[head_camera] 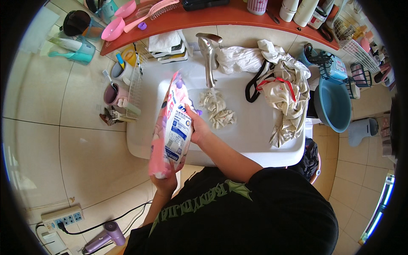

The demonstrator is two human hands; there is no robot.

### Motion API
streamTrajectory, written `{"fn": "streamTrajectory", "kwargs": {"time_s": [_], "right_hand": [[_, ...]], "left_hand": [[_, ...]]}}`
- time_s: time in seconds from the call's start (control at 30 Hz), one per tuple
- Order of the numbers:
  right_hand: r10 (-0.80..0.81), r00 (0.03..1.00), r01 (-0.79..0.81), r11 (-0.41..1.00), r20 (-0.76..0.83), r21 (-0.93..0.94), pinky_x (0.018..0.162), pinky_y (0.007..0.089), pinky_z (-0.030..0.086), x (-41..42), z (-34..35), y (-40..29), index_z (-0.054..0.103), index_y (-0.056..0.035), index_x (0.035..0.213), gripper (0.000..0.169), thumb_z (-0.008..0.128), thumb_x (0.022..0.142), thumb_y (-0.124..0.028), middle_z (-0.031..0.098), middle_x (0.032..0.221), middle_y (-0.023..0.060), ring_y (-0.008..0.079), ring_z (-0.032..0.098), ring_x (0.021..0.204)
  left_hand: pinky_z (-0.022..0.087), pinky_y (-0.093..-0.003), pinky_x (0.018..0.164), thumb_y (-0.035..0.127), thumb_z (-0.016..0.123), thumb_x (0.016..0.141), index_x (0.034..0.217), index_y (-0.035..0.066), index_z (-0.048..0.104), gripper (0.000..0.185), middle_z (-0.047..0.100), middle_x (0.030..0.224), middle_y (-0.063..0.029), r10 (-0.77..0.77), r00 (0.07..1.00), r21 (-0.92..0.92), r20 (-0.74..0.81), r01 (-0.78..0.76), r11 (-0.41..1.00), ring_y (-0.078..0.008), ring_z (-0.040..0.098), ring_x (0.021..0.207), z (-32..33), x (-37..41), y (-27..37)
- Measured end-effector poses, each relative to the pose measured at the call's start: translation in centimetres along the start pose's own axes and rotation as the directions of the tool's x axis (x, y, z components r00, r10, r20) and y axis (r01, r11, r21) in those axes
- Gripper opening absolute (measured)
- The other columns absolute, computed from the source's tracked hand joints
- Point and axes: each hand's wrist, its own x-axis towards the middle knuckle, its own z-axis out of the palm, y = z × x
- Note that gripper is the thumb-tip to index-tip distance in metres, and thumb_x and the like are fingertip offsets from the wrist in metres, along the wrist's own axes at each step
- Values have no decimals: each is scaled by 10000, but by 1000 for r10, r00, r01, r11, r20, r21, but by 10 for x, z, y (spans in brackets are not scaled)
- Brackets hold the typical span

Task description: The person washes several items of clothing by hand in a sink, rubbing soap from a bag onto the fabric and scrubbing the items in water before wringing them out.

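Observation:
Both my hands hold a pink and white plastic bag point(175, 127), probably of washing powder, tilted over the left part of the white sink point(255, 140). At the bag's lower end is my left hand point(164, 183); my right hand point(198, 127) grips its right side higher up. Water runs from the metal faucet point(208, 63) onto a twisted cream cloth point(220, 110) in the basin. Damp beige clothing point(288, 105) with a red trim lies over the sink's right side. White fabric point(239, 60) is bunched behind the faucet, beside a black strap point(253, 91).
A red shelf point(178, 24) with toiletries runs behind the sink. Cups stand by a white wire rack point(137, 83) at left. A blue basin point(334, 105) is at right. Lower left are a power strip point(68, 216) and a purple hair dryer point(110, 237).

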Motion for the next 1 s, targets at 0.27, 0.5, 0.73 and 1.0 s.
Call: {"fn": "streamTrajectory", "kwargs": {"time_s": [0.27, 0.5, 0.73, 1.0], "right_hand": [[-121, 992, 123, 980, 21, -155, 707, 343, 505, 3, 0, -7, 549, -40, 1012, 284, 549, 859, -279, 613, 915, 62, 174, 607, 819], [-14, 1000, 7, 757, -6, -653, 725, 296, 478, -35, -24, -13, 529, -139, 991, 202, 617, 810, -148, 593, 922, -11, 106, 576, 836], [-48, 984, 160, 661, 172, -733, 727, 264, 483, -46, -31, -28, 567, -135, 957, 151, 597, 816, -88, 609, 895, -15, 105, 582, 841], [-31, 963, 227, 628, 267, -744, 699, 219, 459, -50, 12, -46, 627, -72, 866, 61, 576, 833, -81, 625, 875, -5, 73, 567, 799]], "left_hand": [[417, -321, 831, 45, 598, 788, 1128, -65, 406, 405, 531, 1062, -137, -347, 932, -250, 101, 362, 898, -219, 536, 945, -7, -16, -14], [491, -344, 784, 91, 566, 817, 1131, -28, 394, 377, 515, 1075, -133, -772, 605, -595, 193, 698, 398, -206, 548, 939, -30, -36, -42], [481, -306, 749, 69, 619, 769, 1103, -18, 459, 380, 557, 1029, -92, -778, 519, -550, 355, 789, 275, -195, 558, 913, -35, -50, -62], [484, -259, 627, 95, 724, 671, 1174, -11, 404, 605, 525, 1110, -145, -733, 648, -224, 206, 760, 610, -172, 598, 745, -39, -20, -68]]}}
